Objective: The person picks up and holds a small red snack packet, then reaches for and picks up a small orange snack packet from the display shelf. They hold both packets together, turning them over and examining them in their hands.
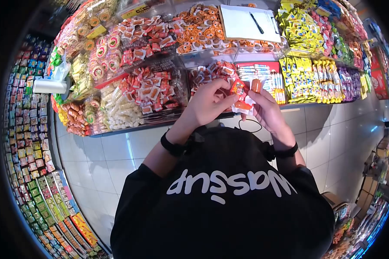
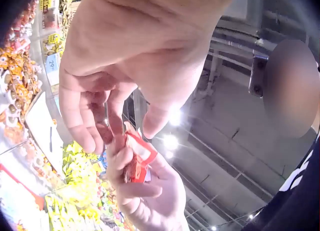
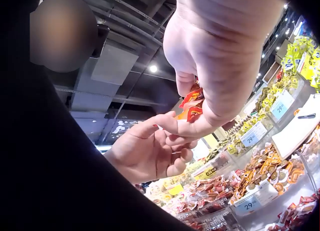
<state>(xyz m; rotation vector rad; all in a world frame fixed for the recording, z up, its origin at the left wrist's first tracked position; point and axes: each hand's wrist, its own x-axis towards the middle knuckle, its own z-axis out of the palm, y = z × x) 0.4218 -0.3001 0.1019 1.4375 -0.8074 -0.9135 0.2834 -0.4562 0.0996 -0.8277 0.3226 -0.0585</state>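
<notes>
I stand at a sweets display with both hands raised together in front of my chest. My left hand pinches a small red snack packet by its top edge. My right hand holds orange packets of the same kind between thumb and fingers, one orange piece sticking up. In the left wrist view the left fingers curl down onto the red packet, with the right hand beneath it. In the right wrist view the right hand grips the red and orange packets, and the left hand touches them from below.
Clear bins of wrapped sweets fill the counter just beyond my hands. A clipboard with a pen lies on top at the back. Yellow packets hang to the right. A shelf of small packs runs along the left, above a tiled floor.
</notes>
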